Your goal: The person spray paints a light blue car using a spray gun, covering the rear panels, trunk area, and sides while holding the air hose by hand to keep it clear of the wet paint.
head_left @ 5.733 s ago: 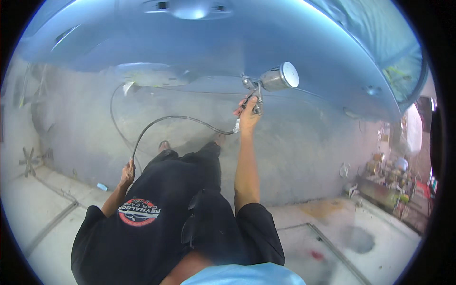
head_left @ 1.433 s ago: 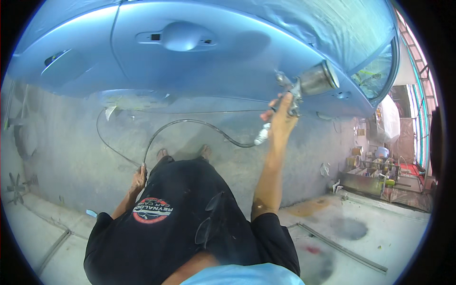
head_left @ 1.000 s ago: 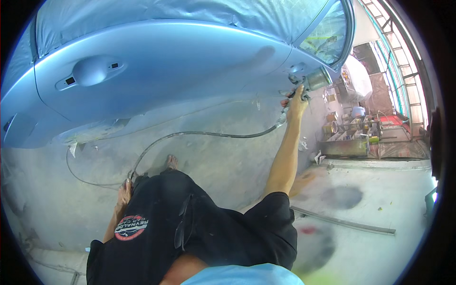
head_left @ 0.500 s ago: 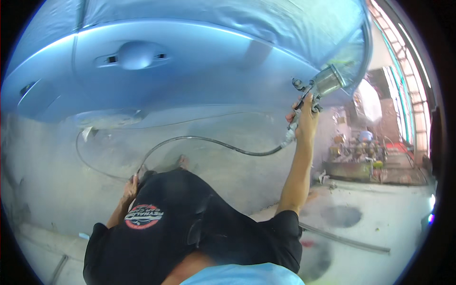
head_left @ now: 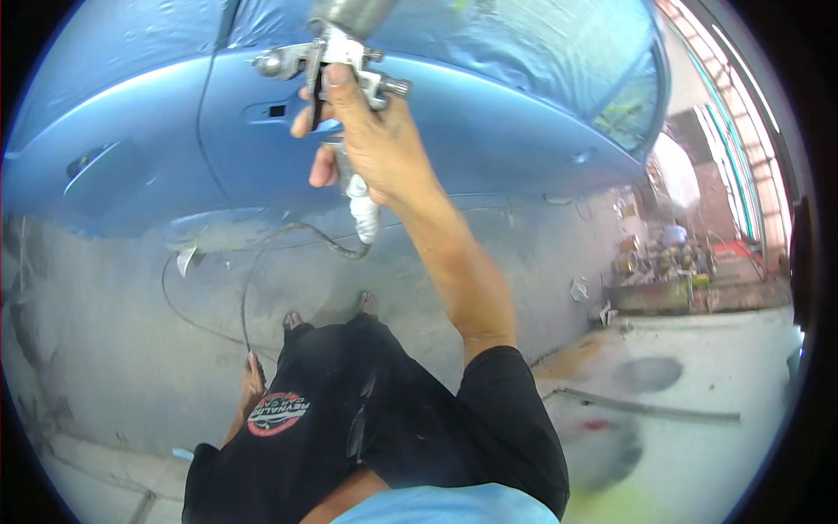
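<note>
My right hand [head_left: 358, 131] is raised and wrapped round a metal spray gun [head_left: 327, 74] with a silver cup on top, cut off by the upper edge. The gun is held before the car door [head_left: 463, 127], which is pale blue with a handle recess partly hidden behind the gun. A black hose [head_left: 281, 228] runs from the white-wrapped lower end of the gun down to my left hand [head_left: 254, 374], which grips it low beside my dark shorts.
Plastic sheeting [head_left: 532, 35] covers the car's windows. My bare feet stand on the grey floor [head_left: 436, 332]. At the right are a bench with tins and containers [head_left: 663, 271] and a metal-framed wall [head_left: 742, 131]. A metal strip [head_left: 646, 406] lies at lower right.
My right hand and the spray gun have swung from the door's right end up and to the left, toward the handle recess, and appear larger. My left hand stays on the hose.
</note>
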Tool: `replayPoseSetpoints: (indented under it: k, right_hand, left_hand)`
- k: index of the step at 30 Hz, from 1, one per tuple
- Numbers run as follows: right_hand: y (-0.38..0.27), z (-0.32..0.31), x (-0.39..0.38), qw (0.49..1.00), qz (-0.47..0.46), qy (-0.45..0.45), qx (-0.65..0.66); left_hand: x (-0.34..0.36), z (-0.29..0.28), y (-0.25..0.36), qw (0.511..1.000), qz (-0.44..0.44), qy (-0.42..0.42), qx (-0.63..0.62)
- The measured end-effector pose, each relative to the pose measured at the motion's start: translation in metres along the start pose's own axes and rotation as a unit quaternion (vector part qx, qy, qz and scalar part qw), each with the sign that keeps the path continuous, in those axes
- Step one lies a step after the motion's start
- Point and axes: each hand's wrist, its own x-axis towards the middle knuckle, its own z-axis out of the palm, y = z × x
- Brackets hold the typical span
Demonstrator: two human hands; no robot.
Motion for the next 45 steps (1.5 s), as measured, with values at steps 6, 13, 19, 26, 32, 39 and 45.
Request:
replayPoseSetpoints:
  k: [6, 13, 19, 26, 32, 39, 45]
  right_hand:
    - [0.000, -0.085, 0.006, 0.992, 0.019, 0.103, -0.064]
    - [0.002, -0.304, -0.022, 0.952, 0.033, 0.275, -0.133]
    - [0.002, -0.470, -0.033, 0.924, 0.064, 0.345, -0.151]
    - [0.013, -0.617, -0.048, 0.887, 0.050, 0.429, -0.162]
    - [-0.014, -0.660, -0.063, 0.847, 0.031, 0.508, -0.155]
    - [-0.100, -0.620, -0.058, 0.892, -0.015, 0.438, -0.115]
    - [-0.222, -0.608, -0.021, 0.906, -0.069, 0.383, -0.169]
  left_hand:
    - [0.003, 0.002, 0.002, 0.996, 0.021, 0.031, 0.078]
    - [0.026, 0.072, -0.008, 0.985, 0.051, 0.007, 0.167]
    - [0.014, 0.157, 0.056, 0.979, 0.093, -0.029, 0.177]
    - [-0.017, 0.229, 0.128, 0.968, 0.114, -0.044, 0.221]
    - [-0.010, 0.256, 0.085, 0.957, 0.114, -0.009, 0.266]
    - [0.018, 0.244, 0.105, 0.975, 0.107, -0.081, 0.179]
    - [0.013, 0.249, 0.169, 0.962, 0.255, -0.064, 0.073]
